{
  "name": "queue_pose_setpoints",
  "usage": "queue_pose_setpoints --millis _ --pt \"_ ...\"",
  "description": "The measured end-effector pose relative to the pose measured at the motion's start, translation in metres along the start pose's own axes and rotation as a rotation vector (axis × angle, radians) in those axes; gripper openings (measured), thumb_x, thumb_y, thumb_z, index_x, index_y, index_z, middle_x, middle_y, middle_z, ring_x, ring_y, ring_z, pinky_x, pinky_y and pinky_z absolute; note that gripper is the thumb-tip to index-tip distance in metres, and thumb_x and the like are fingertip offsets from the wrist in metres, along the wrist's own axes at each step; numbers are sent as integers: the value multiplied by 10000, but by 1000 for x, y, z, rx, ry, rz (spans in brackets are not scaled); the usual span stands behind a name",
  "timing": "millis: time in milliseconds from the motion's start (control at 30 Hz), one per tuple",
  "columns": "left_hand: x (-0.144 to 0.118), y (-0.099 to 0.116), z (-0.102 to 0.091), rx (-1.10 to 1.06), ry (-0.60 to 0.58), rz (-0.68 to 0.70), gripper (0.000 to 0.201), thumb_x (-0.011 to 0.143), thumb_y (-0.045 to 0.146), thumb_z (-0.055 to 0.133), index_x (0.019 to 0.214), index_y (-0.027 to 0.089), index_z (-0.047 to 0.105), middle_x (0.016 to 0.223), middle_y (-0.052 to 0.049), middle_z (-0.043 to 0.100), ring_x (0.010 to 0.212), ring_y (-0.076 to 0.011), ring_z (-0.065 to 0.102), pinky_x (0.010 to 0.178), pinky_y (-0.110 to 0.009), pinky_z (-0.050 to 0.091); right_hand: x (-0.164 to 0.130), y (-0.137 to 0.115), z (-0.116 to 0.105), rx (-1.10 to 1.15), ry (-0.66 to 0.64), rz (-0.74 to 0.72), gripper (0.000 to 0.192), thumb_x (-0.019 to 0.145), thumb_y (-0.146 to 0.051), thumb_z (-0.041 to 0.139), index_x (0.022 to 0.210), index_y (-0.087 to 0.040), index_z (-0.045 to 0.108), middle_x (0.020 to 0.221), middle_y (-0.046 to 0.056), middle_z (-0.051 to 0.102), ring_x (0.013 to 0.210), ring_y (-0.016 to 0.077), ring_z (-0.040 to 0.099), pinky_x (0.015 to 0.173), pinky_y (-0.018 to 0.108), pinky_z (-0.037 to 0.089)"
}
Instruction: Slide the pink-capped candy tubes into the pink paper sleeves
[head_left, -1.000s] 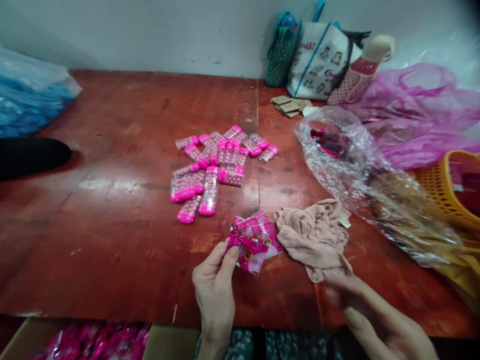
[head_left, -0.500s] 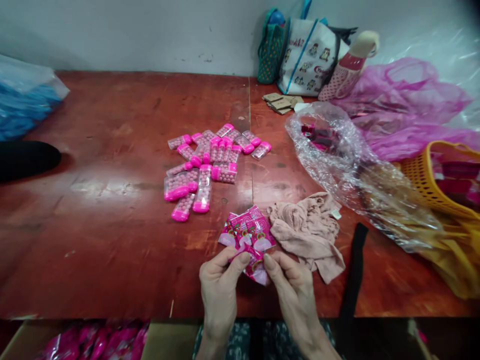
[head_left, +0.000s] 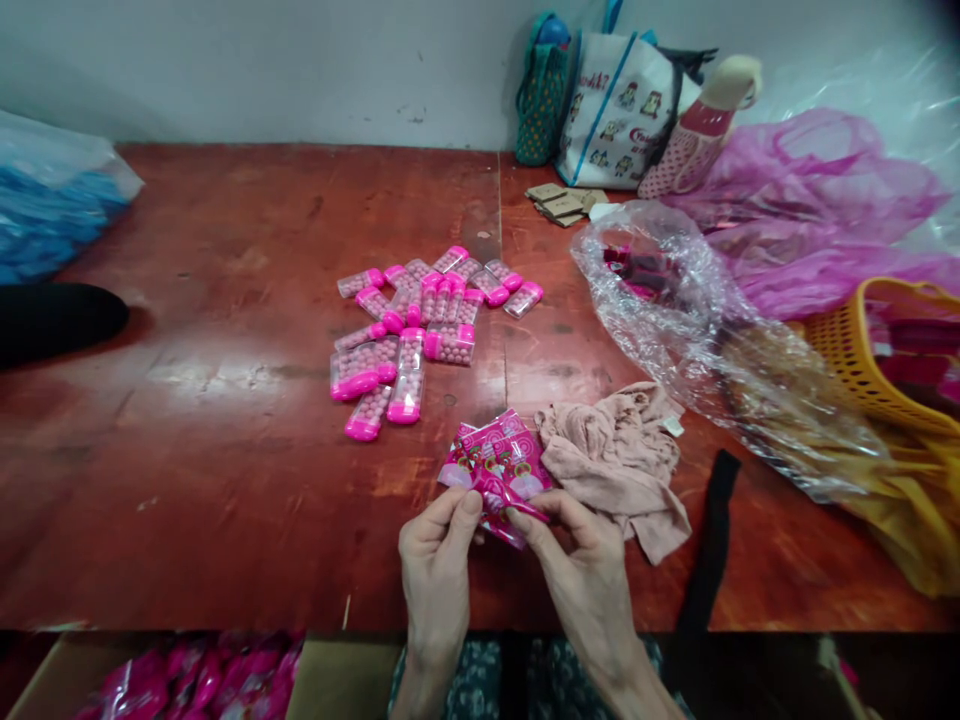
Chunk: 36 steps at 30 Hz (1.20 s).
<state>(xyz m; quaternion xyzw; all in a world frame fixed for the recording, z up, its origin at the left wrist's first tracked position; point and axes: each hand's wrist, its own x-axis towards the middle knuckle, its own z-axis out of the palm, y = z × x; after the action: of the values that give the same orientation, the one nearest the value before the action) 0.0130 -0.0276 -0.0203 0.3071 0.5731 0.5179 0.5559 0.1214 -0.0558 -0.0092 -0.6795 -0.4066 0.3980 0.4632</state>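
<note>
— What's changed?
— Right hand [head_left: 581, 545] has shifted its pinch on the pink sachet [head_left: 501, 497], tugging sideways now.
— Left hand [head_left: 439, 540]?
— Pinching its other edge (both closed on it), above the table [head_left: 225, 480] edge, beside the beige cloth [head_left: 619, 460].

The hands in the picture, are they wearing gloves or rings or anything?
No. The left hand and the right hand are both bare: no gloves, no rings and no watch in view. The wrists are bare too, with no sleeves showing. The fingers are slim, with short, plain nails.
</note>
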Motion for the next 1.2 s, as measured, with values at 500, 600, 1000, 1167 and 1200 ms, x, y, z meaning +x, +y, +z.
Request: queue_pose_setpoints --millis 500,600,1000,1167,1200 --pt "12 1 -16 23 -262 88 71 725 138 665 742 206 664 720 31 616 665 -89 546 622 -168 435 -6 7 -5 -180 -28 -379 148 872 -126 496 799 -133 626 666 33 565 623 141 508 586 247 397" --pt "10 3 -15 -3 -273 137 123 755 132 628 641 176 637 729 13 603 729 -105 534 678 -185 414 -12 9 -5 -160 -43 -340 192 885 -162 472 741 -148 599 636 20 526 600 139 475 568 249 368" --pt "3 8 -3 -201 -223 -93 114 734 190 655 631 141 660 657 -13 645 649 -96 541 674 -187 419 -43 31 -15 -9 25 -54 370 928 -321 357 618 -187 507 566 -12 498 519 112 491 501 208 381" --pt "9 9 -14 -314 -24 -126 129 578 174 778 661 149 682 646 6 672 597 -76 563 586 -158 434 -96 91 -69 -400 101 -157 252 814 -393 530 736 -207 680 713 69 682 680 213 654 657 278 514" --pt "10 9 -15 -318 -15 -122 137 572 175 782 664 150 684 650 6 677 594 -74 567 578 -155 436 -112 106 -81 -465 147 -101 293 814 -426 505 774 -214 704 750 83 700 727 237 669 701 302 524"
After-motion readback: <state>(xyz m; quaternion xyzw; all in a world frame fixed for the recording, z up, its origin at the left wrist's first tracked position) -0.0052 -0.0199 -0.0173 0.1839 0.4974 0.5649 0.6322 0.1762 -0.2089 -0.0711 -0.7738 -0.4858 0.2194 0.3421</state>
